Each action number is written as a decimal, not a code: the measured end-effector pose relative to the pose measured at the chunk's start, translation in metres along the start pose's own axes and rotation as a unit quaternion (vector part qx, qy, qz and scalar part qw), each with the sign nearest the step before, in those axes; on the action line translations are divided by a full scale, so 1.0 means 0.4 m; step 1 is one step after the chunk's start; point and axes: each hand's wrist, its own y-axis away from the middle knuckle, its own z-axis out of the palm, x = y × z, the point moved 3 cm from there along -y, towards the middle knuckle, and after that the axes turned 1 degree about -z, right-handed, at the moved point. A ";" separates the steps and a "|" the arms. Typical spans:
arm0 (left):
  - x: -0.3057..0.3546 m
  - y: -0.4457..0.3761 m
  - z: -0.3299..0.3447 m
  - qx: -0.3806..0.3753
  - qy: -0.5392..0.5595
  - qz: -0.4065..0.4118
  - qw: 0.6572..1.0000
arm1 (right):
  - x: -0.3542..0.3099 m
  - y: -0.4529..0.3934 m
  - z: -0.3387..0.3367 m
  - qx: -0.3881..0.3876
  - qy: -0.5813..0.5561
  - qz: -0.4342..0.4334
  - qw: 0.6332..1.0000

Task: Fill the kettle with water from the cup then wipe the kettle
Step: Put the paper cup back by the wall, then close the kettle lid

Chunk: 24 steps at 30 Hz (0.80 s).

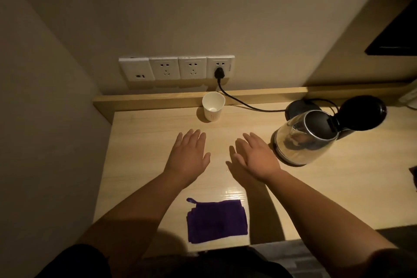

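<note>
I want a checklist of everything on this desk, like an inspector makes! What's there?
Surface: light wooden desk with a raised back ledge; glare near the front.
Job's things: white paper cup upright at the back; glass kettle at right, lid flipped open, standing off its base; folded purple cloth at the front edge.
Clutter: a dark object at the far right edge, too cut off to identify.
Hands: left hand and right hand flat, fingers straight, holding nothing.
Cables: black cord from the plug to the base.
Surroundings: wall socket strip; plain walls.
</note>
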 end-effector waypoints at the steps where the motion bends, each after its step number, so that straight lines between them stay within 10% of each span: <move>1: 0.009 0.017 -0.003 0.000 -0.002 0.007 1.000 | 0.004 0.026 0.001 0.000 0.004 0.000 1.000; 24: 0.408 0.053 -0.071 0.029 0.055 0.084 0.995 | 0.311 0.323 -0.048 0.077 -0.023 0.017 0.997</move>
